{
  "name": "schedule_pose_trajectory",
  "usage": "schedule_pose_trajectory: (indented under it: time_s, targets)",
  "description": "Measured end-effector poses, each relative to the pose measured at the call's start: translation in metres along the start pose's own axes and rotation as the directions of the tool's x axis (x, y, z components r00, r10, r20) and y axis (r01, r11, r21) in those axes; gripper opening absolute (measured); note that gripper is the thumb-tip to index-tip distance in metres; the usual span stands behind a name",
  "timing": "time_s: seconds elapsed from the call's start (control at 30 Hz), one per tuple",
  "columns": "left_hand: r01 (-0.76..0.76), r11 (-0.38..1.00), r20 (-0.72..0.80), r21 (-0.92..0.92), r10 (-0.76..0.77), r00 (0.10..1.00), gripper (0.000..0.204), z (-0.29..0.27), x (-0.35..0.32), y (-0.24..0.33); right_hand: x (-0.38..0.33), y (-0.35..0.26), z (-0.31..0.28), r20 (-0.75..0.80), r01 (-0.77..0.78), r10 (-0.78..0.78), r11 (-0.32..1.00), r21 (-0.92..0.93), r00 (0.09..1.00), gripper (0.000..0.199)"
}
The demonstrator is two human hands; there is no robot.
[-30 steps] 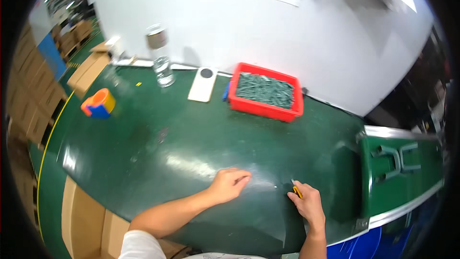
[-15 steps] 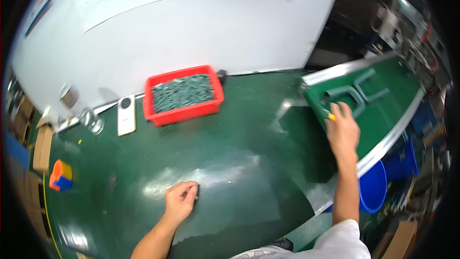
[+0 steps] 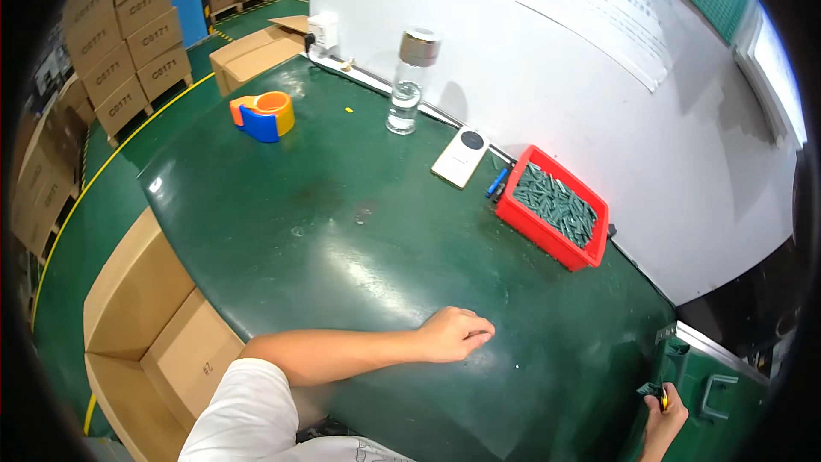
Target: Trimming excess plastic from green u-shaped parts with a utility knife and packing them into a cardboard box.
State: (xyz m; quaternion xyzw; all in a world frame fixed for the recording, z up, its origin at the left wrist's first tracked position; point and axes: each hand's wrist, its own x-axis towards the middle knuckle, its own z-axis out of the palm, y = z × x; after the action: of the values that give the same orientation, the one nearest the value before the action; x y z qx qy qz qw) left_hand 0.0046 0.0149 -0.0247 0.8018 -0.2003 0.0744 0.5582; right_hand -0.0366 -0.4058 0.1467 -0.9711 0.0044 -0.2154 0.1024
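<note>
My left hand [image 3: 455, 334] hovers over or rests on the green table with its fingers pinched together. Whatever it holds, if anything, is hidden. Far to the right, my right hand [image 3: 667, 421] is closed round a small yellow-and-black tool [image 3: 664, 399], its kind not clear. Right by its fingertips is a green U-shaped handle-like part [image 3: 676, 361], partly in shadow; whether the fingers touch it I cannot tell. Another such green part [image 3: 720, 396] lies beyond, on the green conveyor belt [image 3: 744, 376].
A red bin [image 3: 547, 235] of small green pieces stands against the white wall. Beside it are a blue pen [image 3: 497, 182], a white phone [image 3: 462, 157] and a glass bottle [image 3: 406, 90]. An orange-and-blue tape dispenser [image 3: 265, 116] sits far left. An open carton [image 3: 184, 351] adjoins the table.
The view has swung to the left, so cartons on the floor now show. My right hand keeps the yellow tool beside the conveyor parts. The left hand is still pinched over the table.
</note>
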Motion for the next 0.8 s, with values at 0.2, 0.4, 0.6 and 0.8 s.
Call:
schedule_pose_trajectory:
  time_s: [0.2,0.4,0.6,0.8]
  targets:
    - [0.068,0.974,0.035,-0.217,-0.062,0.997,0.030,-0.004,0.001,0.013,-0.004,-0.080,0.052,-0.002,0.042,-0.099,0.401,0.915,0.995,0.052]
    - [0.279,0.386,0.242,-0.879,-0.142,0.960,0.052,-0.014,-0.013,0.046,-0.023,-0.166,0.154,0.500,-0.468,0.049,-0.285,0.837,0.865,0.035]
    - [0.140,0.377,-0.081,-0.916,-0.513,0.855,0.030,-0.018,-0.016,0.039,-0.041,-0.208,0.177,0.502,-0.500,0.016,-0.078,0.863,0.864,0.038]
    - [0.127,0.468,-0.191,-0.875,-0.574,0.796,0.026,-0.011,-0.017,0.046,-0.046,-0.221,0.165,0.510,-0.525,0.128,0.273,0.806,0.850,0.035]
